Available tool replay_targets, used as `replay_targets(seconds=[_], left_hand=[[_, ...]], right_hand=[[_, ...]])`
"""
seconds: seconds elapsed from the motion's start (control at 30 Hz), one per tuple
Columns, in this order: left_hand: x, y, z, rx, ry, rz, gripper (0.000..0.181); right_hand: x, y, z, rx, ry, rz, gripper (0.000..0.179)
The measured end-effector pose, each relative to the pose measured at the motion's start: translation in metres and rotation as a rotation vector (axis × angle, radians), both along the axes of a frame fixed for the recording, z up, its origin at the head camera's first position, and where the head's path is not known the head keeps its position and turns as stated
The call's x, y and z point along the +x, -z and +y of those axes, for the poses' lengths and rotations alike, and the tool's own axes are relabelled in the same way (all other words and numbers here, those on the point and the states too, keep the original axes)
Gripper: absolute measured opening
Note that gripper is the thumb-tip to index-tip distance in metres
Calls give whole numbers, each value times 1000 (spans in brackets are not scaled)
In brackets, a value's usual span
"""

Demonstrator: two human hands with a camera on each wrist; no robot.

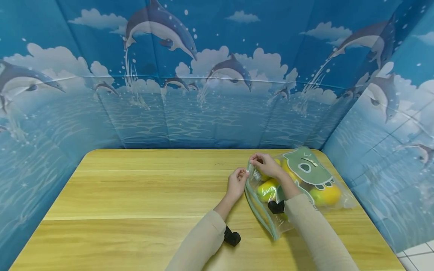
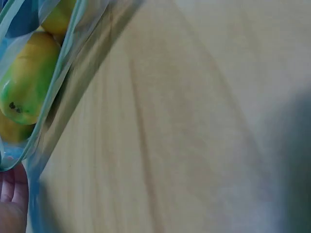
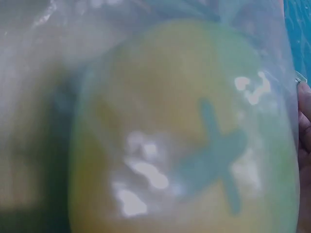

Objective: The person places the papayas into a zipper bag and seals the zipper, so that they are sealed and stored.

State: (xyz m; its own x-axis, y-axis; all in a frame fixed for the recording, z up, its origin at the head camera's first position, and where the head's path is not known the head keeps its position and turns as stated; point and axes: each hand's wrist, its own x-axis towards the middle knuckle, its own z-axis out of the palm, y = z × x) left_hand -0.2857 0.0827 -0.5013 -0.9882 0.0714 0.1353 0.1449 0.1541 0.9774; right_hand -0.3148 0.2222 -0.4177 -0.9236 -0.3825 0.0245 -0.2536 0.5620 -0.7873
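Observation:
A clear plastic zip bag [image 1: 306,165] with a green cartoon print lies at the right of the table, its mouth facing left. Several yellow-green mangoes [image 1: 268,190] are inside it. My left hand [image 1: 237,183] pinches the bag's green-edged mouth beside a small white piece, perhaps the zip slider. At the far corner of that mouth, my right hand [image 1: 268,165] grips the edge between thumb and fingers. The left wrist view shows the two green edges parted, with a mango [image 2: 29,80] behind them. A mango [image 3: 184,126] seen through plastic fills most of the right wrist view.
The wooden table [image 1: 135,195] extends to the left of the bag. A blue dolphin-print curtain [image 1: 210,109] hangs behind it and along the right side. Black wrist cameras, one of them the left one [image 1: 232,237], sit below the sleeves.

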Motion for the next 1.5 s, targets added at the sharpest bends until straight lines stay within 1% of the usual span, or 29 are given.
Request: replay_targets(seconds=[0.03, 0.07, 0.13, 0.23, 0.3, 0.37, 0.5, 0.73, 0.83, 1.07, 1.3, 1.5], left_hand=[[2, 0, 0, -5, 2, 1, 19], [3, 0, -1, -8, 4, 5, 19], [6, 0, -1, -16, 9, 16, 17], [11, -1, -3, -11, 19, 22, 15], [14, -1, -3, 8, 27, 7, 14], [16, -1, -4, 28, 34, -17, 14], [21, -1, -3, 67, 34, -68, 15], [31, -2, -1, 84, 8, -75, 12], [36, -3, 0, 97, 1, -89, 12], [47, 0, 4, 171, -10, -123, 11], [58, 3, 10, 210, -32, -166, 9], [71, 6, 14, 270, -13, -185, 9]], right_hand=[[-1, 1, 1, -3, 4, 3, 17], [1, -2, 1, -7, 2, 6, 17], [-4, 4, 5, -11, 8, 5, 18], [-13, 13, 10, 12, 12, 15, 20], [-18, 19, 12, 27, 21, 18, 21], [-20, 21, 12, 37, 21, 29, 21], [-21, 21, 11, 36, 26, 38, 19], [-22, 21, 9, 29, 30, 37, 18], [-21, 20, 9, 26, 37, 33, 18], [-21, 20, 8, 16, 34, 46, 16], [-24, 21, 11, 1, 29, 49, 17], [-25, 22, 13, -13, 39, 43, 17]])
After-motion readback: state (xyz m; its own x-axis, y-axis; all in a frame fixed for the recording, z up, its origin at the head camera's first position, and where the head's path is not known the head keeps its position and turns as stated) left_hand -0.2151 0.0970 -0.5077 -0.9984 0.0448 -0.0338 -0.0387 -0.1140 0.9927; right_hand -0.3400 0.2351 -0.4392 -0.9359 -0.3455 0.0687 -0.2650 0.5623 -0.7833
